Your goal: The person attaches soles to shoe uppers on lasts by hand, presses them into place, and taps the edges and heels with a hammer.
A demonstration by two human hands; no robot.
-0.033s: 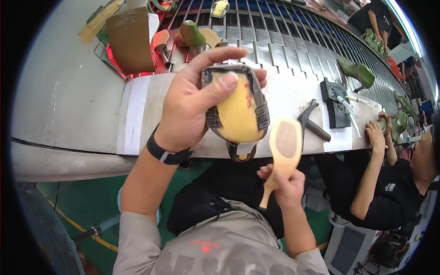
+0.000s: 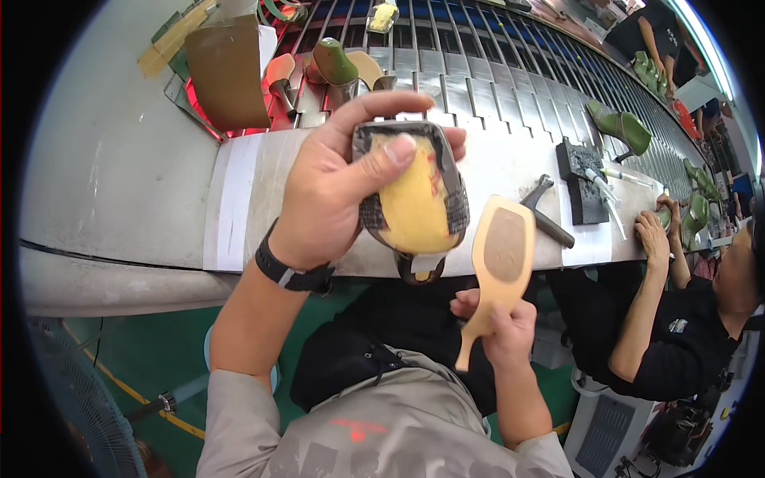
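Observation:
A shoe upper on a last (image 2: 416, 205), bottom up, is gripped in my left hand (image 2: 319, 187), thumb pressed on its yellow underside and fingers round the far side. Black upper material is folded over the rim, and a dark heel end points toward me. Lower and to the right, my right hand (image 2: 510, 331) pinches a tan shoe sole (image 2: 504, 247) by its narrow end. The sole stands tilted up, with a rough brownish oval patch on its wide part. The two pieces are apart.
A hammer (image 2: 550, 227) lies right on the bench, beside a black block (image 2: 584, 183) with thin white-tipped tools. Green heeled shoes (image 2: 335, 62) and another sole stand on the slatted conveyor (image 2: 446, 72), beside a brown panel (image 2: 227, 76). A co-worker (image 2: 677, 334) sits at right.
My right hand has shifted slightly right with the sole, which has turned a little. The shoe in my left hand has sunk slightly toward me.

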